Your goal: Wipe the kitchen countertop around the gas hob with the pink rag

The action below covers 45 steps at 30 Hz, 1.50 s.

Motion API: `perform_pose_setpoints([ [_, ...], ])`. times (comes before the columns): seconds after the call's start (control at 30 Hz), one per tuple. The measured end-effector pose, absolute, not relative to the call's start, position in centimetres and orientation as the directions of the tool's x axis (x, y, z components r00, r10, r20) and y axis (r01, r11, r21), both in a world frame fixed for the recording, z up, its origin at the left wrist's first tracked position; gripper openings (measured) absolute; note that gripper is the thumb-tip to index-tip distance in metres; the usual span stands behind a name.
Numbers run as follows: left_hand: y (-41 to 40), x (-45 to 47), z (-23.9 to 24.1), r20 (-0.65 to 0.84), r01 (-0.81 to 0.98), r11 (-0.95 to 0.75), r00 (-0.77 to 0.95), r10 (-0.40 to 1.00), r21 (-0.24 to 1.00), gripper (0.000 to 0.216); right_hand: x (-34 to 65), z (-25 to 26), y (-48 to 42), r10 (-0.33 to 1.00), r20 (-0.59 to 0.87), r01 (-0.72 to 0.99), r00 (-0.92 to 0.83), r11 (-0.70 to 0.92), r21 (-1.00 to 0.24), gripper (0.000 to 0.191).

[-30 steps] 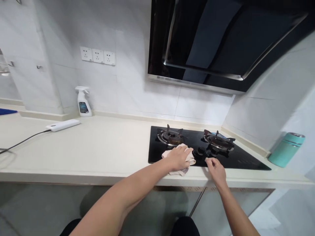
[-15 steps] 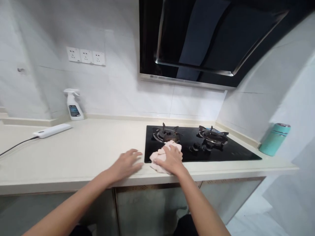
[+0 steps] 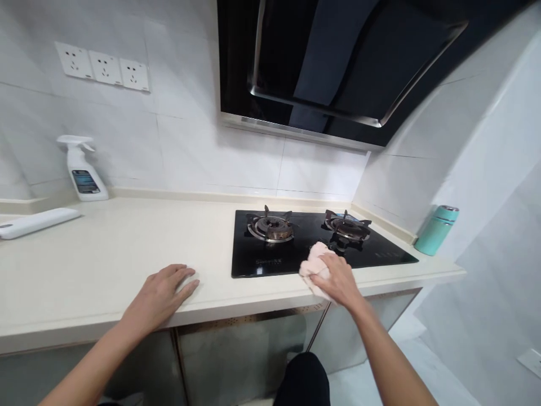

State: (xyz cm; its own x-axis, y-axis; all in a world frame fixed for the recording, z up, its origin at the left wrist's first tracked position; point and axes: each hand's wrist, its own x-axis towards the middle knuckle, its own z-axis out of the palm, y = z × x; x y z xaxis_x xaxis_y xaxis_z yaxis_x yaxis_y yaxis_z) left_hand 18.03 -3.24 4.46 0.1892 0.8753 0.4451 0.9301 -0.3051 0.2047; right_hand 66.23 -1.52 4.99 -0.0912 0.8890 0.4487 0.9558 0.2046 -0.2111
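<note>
Head view: a pink cloth [image 3: 313, 263] is held bunched under the right hand [image 3: 339, 280], fingers curled down over it, at the front edge of the black gas stove [image 3: 296, 256]. The cloth is pressed on the glass just in front of the right burner [image 3: 346, 225], near the knobs [image 3: 338, 246], which are partly hidden by the cloth and hand. The left hand [image 3: 163, 291] is laid flat on the cream counter [image 3: 105, 254], palm down, fingers slightly spread, nothing held, well left of the stove and near the counter's front edge. The left burner [image 3: 269, 225] is seen bare, behind and left of the cloth. A black range hood [image 3: 338, 62] is mounted above the stove. A white spray bottle [image 3: 83, 169] is stood upright against the tiled wall at far left; a white power strip [image 3: 36, 222] is laid on the counter just in front of it. Three wall sockets [image 3: 103, 67] are seen above the bottle. A teal flask [image 3: 435, 230] is stood at the counter's right end, by the corner wall, apart from the stove.
</note>
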Motion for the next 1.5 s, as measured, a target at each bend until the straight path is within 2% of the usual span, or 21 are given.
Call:
perform_pose_setpoints([
  [0.1, -3.6, 18.5, 5.0, 0.430, 0.938, -0.287, 0.182, 0.884, 0.193, 0.054, 71.4, 3.4, -2.1, 0.894, 0.449, 0.976, -0.021, 0.116, -0.186, 0.052],
  [0.23, -3.9, 18.9, 5.6, 0.398, 0.946, -0.274, 0.186, 0.898, 0.176, 0.057, 78.2, 2.9, -1.4, 0.852, 0.421, 0.945, 0.310, -0.228, -0.235, 0.067],
  [0.33, -3.9, 18.8, 5.4, 0.407, 0.943, -0.286, 0.197, 0.892, 0.169, 0.057, 82.4, 3.7, -0.9, 0.772, 0.392, 0.863, 0.501, -0.412, -0.291, 0.073],
  [0.47, -3.5, 18.6, 4.9, 0.447, 0.939, -0.296, 0.193, 0.873, 0.173, 0.055, 84.2, 4.3, -1.6, 0.720, 0.382, 0.813, 0.580, -0.483, -0.324, 0.070],
  [0.57, -3.3, 18.9, 4.8, 0.432, 0.945, -0.286, 0.194, 0.881, 0.159, 0.056, 81.3, 3.6, -2.7, 0.726, 0.433, 0.845, 0.534, -0.436, -0.309, 0.064],
  [0.73, -3.5, 19.6, 5.5, 0.383, 0.952, -0.259, 0.181, 0.906, 0.165, 0.055, 69.4, 1.3, -4.2, 0.801, 0.508, 0.945, 0.316, -0.215, -0.248, 0.067],
  [0.83, -3.6, 19.7, 5.8, 0.367, 0.947, -0.244, 0.156, 0.917, 0.207, 0.054, 59.5, 0.9, -5.2, 0.781, 0.614, 0.969, 0.113, 0.051, -0.243, 0.064],
  [0.93, -3.3, 19.3, 5.8, 0.374, 0.934, -0.246, 0.138, 0.917, 0.258, 0.057, 49.9, 1.2, -6.2, 0.720, 0.691, 0.910, -0.068, 0.329, -0.253, 0.061],
  [1.0, -3.0, 18.8, 5.7, 0.388, 0.921, -0.249, 0.121, 0.914, 0.301, 0.059, 44.9, 1.4, -6.6, 0.682, 0.711, 0.861, -0.173, 0.455, -0.228, 0.064],
  [1.1, -2.6, 18.1, 5.5, 0.380, 0.915, -0.236, 0.101, 0.920, 0.328, 0.059, 41.3, 1.5, -6.3, 0.651, 0.706, 0.812, -0.278, 0.552, -0.190, 0.067],
  [1.23, -2.4, 17.6, 5.0, 0.369, 0.947, -0.217, 0.119, 0.922, 0.236, 0.054, 44.0, 1.5, -5.2, 0.623, 0.695, 0.776, -0.359, 0.613, -0.149, 0.075],
  [1.33, -2.0, 17.2, 4.4, 0.383, 0.964, -0.199, 0.119, 0.916, 0.178, 0.054, 49.8, 1.4, -4.6, 0.651, 0.692, 0.795, -0.310, 0.577, -0.187, 0.070],
  [1.43, -1.6, 16.9, 3.9, 0.401, 0.967, -0.204, 0.127, 0.907, 0.154, 0.053, 57.0, 1.5, -4.3, 0.721, 0.679, 0.864, -0.138, 0.424, -0.274, 0.054],
  [1.5, -1.5, 16.9, 3.9, 0.403, 0.965, -0.212, 0.133, 0.905, 0.157, 0.054, 62.2, 1.7, -4.0, 0.780, 0.626, 0.921, 0.008, 0.239, -0.308, 0.049],
])
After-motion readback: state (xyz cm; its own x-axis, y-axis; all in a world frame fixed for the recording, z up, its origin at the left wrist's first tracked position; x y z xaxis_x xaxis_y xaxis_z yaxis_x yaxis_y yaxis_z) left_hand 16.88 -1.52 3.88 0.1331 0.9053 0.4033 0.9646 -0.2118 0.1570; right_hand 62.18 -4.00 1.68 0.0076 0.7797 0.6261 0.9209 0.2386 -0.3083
